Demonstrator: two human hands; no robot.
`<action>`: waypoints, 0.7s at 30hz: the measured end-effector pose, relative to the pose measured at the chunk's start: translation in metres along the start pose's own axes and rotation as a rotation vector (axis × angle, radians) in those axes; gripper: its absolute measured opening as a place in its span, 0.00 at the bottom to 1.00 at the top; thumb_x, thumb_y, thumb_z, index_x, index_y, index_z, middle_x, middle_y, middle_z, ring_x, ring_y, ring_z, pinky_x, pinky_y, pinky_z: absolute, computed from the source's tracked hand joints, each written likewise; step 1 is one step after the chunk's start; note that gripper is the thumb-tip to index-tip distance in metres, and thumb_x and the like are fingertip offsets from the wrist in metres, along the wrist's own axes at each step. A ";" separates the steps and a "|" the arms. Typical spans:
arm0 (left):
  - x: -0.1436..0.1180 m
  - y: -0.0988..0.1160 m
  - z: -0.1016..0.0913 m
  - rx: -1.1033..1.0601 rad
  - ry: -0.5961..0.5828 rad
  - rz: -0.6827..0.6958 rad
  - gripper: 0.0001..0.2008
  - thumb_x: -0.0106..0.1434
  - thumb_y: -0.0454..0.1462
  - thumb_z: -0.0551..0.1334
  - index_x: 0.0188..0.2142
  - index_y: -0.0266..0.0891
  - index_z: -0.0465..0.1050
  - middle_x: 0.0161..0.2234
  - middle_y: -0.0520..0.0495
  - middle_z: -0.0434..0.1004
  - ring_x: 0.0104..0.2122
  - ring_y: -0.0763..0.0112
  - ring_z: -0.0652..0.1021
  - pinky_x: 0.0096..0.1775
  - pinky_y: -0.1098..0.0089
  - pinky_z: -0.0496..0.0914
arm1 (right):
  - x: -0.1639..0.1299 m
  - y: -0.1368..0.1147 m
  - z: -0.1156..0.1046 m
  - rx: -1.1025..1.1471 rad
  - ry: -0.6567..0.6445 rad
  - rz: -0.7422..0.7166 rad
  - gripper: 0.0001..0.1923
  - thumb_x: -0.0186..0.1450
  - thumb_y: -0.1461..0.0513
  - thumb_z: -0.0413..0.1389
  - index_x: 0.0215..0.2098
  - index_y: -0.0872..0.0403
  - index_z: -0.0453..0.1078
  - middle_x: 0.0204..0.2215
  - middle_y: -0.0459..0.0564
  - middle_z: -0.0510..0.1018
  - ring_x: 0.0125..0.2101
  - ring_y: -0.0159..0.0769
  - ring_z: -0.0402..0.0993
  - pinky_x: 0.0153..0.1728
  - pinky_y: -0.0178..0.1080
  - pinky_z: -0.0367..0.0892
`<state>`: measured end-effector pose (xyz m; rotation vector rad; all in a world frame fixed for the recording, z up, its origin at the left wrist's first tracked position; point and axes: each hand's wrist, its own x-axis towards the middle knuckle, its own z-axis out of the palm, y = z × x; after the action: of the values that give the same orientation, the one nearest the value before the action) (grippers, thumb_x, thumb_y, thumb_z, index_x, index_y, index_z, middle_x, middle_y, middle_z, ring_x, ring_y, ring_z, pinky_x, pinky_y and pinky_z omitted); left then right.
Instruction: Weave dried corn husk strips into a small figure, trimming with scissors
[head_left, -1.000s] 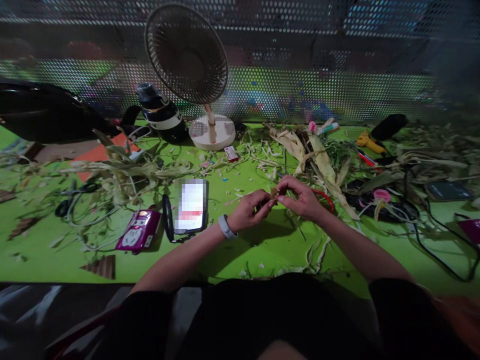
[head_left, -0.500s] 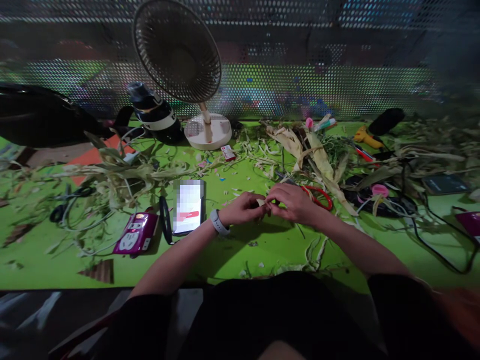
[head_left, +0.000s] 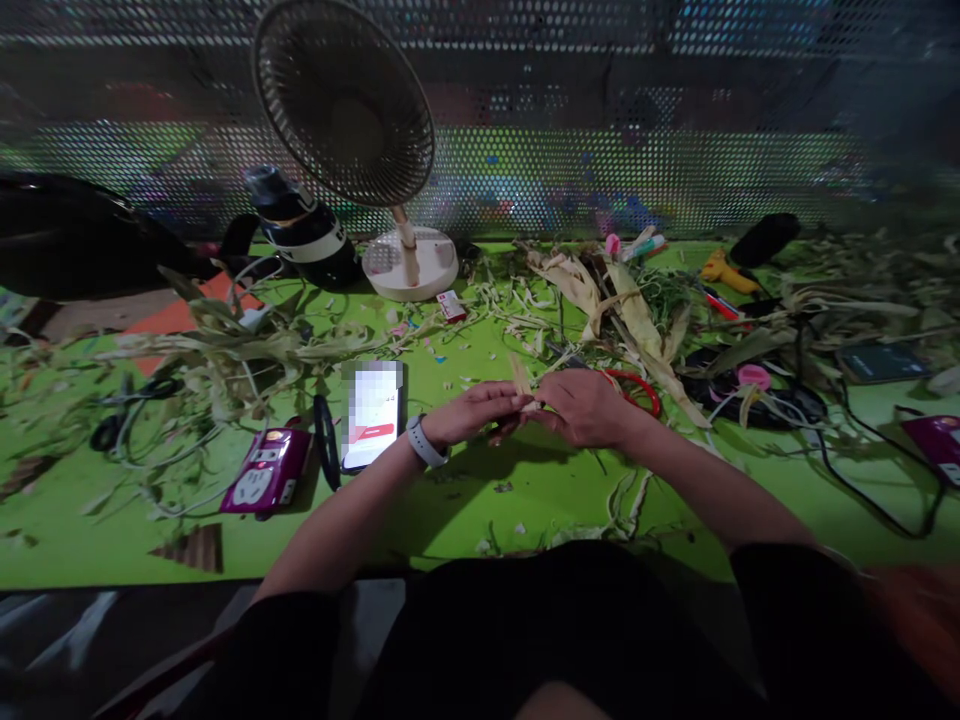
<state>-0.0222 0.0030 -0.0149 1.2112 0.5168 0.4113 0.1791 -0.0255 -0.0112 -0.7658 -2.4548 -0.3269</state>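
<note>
A small pale strip of dried corn husk (head_left: 519,373) sticks up between my two hands above the green tabletop (head_left: 480,510). My left hand (head_left: 478,413), with a light watch band at its wrist, is closed on the strip from the left. From the other side my right hand (head_left: 582,404) pinches the same piece, and its fingertips meet those of the left. The fingers partly hide the lower end of the husk. Just behind the right hand lie red-handled scissors or pliers (head_left: 643,388), half covered. A larger bundle of dried husks (head_left: 637,310) lies beyond.
A lit phone (head_left: 375,415) lies left of my hands, with a purple power strip (head_left: 267,470) beside it. Further back stand a fan (head_left: 412,265) and a dark bottle (head_left: 311,235). Husk scraps and cables litter both sides; a yellow glue gun (head_left: 727,272) is at the back right.
The husk strip now stands upright above my fingers, where only a small pale bit showed before. My left fingers have straightened and lie flatter. The view has shifted slightly.
</note>
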 end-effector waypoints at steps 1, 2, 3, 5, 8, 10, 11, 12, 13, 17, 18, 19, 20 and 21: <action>0.000 -0.001 0.001 -0.047 0.013 -0.017 0.18 0.57 0.49 0.63 0.29 0.35 0.67 0.17 0.56 0.63 0.14 0.83 0.64 0.17 0.78 0.57 | -0.001 0.000 0.001 -0.039 0.025 -0.005 0.12 0.70 0.58 0.45 0.32 0.55 0.63 0.25 0.49 0.72 0.26 0.34 0.64 0.27 0.36 0.57; 0.001 -0.002 0.001 -0.082 0.019 -0.033 0.18 0.56 0.49 0.64 0.28 0.35 0.67 0.17 0.57 0.62 0.13 0.83 0.61 0.16 0.78 0.54 | -0.001 0.000 0.001 -0.071 0.044 -0.008 0.11 0.70 0.58 0.46 0.33 0.55 0.63 0.26 0.50 0.72 0.27 0.34 0.64 0.28 0.37 0.56; 0.001 -0.002 0.002 -0.103 0.023 -0.047 0.18 0.55 0.49 0.64 0.27 0.35 0.66 0.16 0.57 0.61 0.13 0.84 0.60 0.16 0.78 0.52 | -0.001 0.000 0.001 -0.097 0.059 -0.013 0.11 0.69 0.58 0.47 0.33 0.55 0.63 0.26 0.50 0.72 0.27 0.35 0.64 0.28 0.37 0.56; 0.002 -0.004 0.004 -0.110 0.026 -0.077 0.18 0.55 0.48 0.64 0.25 0.35 0.64 0.16 0.57 0.60 0.13 0.85 0.57 0.16 0.78 0.49 | 0.000 -0.001 0.000 -0.131 0.070 -0.040 0.09 0.68 0.58 0.48 0.33 0.55 0.63 0.26 0.49 0.72 0.27 0.35 0.63 0.28 0.37 0.56; 0.004 -0.004 0.006 -0.103 0.066 -0.081 0.18 0.55 0.49 0.63 0.24 0.37 0.61 0.16 0.58 0.59 0.13 0.85 0.55 0.16 0.78 0.48 | 0.004 -0.004 -0.004 -0.150 0.071 -0.092 0.08 0.68 0.61 0.48 0.30 0.53 0.62 0.23 0.47 0.69 0.26 0.35 0.61 0.27 0.37 0.54; 0.004 -0.004 0.008 -0.058 0.084 -0.065 0.19 0.56 0.49 0.61 0.23 0.37 0.60 0.15 0.58 0.57 0.14 0.84 0.55 0.17 0.78 0.49 | 0.005 -0.005 -0.005 -0.144 0.077 -0.097 0.09 0.67 0.63 0.47 0.29 0.53 0.61 0.22 0.46 0.68 0.25 0.35 0.60 0.27 0.38 0.54; 0.004 -0.004 0.010 -0.019 0.091 -0.046 0.19 0.57 0.50 0.60 0.24 0.37 0.61 0.15 0.58 0.57 0.14 0.83 0.56 0.17 0.77 0.49 | 0.005 -0.006 -0.005 -0.134 0.086 -0.093 0.09 0.67 0.64 0.47 0.28 0.53 0.61 0.21 0.46 0.67 0.25 0.34 0.60 0.27 0.37 0.54; 0.003 -0.004 0.011 0.034 0.098 -0.021 0.19 0.59 0.50 0.58 0.24 0.37 0.61 0.15 0.58 0.57 0.14 0.83 0.57 0.18 0.77 0.51 | 0.005 -0.006 -0.004 -0.122 0.099 -0.085 0.09 0.67 0.64 0.47 0.28 0.53 0.61 0.21 0.46 0.67 0.25 0.34 0.60 0.27 0.37 0.55; 0.003 -0.004 0.012 0.099 0.113 0.013 0.19 0.61 0.50 0.56 0.24 0.37 0.61 0.16 0.58 0.58 0.15 0.82 0.58 0.19 0.77 0.52 | 0.005 -0.006 -0.003 -0.111 0.110 -0.071 0.09 0.67 0.65 0.47 0.28 0.53 0.61 0.21 0.47 0.68 0.25 0.34 0.60 0.27 0.37 0.55; 0.003 -0.008 0.018 0.356 0.267 0.257 0.18 0.66 0.47 0.51 0.27 0.37 0.63 0.18 0.56 0.59 0.19 0.80 0.62 0.23 0.76 0.58 | 0.001 -0.008 0.005 -0.050 0.130 0.053 0.10 0.69 0.65 0.45 0.29 0.53 0.60 0.21 0.47 0.68 0.24 0.34 0.61 0.26 0.36 0.56; 0.003 -0.010 0.019 0.404 0.308 0.328 0.17 0.67 0.46 0.51 0.27 0.37 0.62 0.19 0.56 0.60 0.19 0.79 0.62 0.24 0.75 0.58 | 0.000 -0.010 0.006 -0.025 0.121 0.091 0.11 0.69 0.64 0.44 0.29 0.53 0.60 0.21 0.47 0.68 0.23 0.33 0.61 0.25 0.35 0.56; 0.004 -0.011 0.020 0.447 0.340 0.399 0.16 0.67 0.45 0.51 0.28 0.38 0.62 0.20 0.55 0.60 0.20 0.79 0.63 0.25 0.75 0.59 | 0.000 -0.011 0.007 0.009 0.109 0.133 0.11 0.70 0.64 0.43 0.29 0.53 0.59 0.21 0.46 0.68 0.23 0.33 0.61 0.25 0.35 0.55; 0.004 -0.013 0.021 0.488 0.364 0.466 0.15 0.68 0.44 0.51 0.28 0.38 0.62 0.21 0.55 0.60 0.21 0.78 0.63 0.26 0.74 0.60 | 0.000 -0.012 0.007 0.054 0.093 0.177 0.11 0.70 0.63 0.43 0.29 0.52 0.59 0.21 0.46 0.67 0.22 0.32 0.61 0.24 0.35 0.55; 0.004 -0.014 0.021 0.529 0.380 0.529 0.15 0.68 0.43 0.51 0.28 0.38 0.62 0.21 0.54 0.61 0.22 0.78 0.64 0.27 0.73 0.60 | 0.000 -0.014 0.006 0.105 0.073 0.220 0.11 0.70 0.63 0.43 0.29 0.52 0.58 0.20 0.45 0.66 0.21 0.31 0.61 0.23 0.34 0.55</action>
<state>-0.0060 -0.0152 -0.0233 1.8011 0.6502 1.0134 0.1680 -0.0343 -0.0171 -0.9508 -2.2729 -0.1397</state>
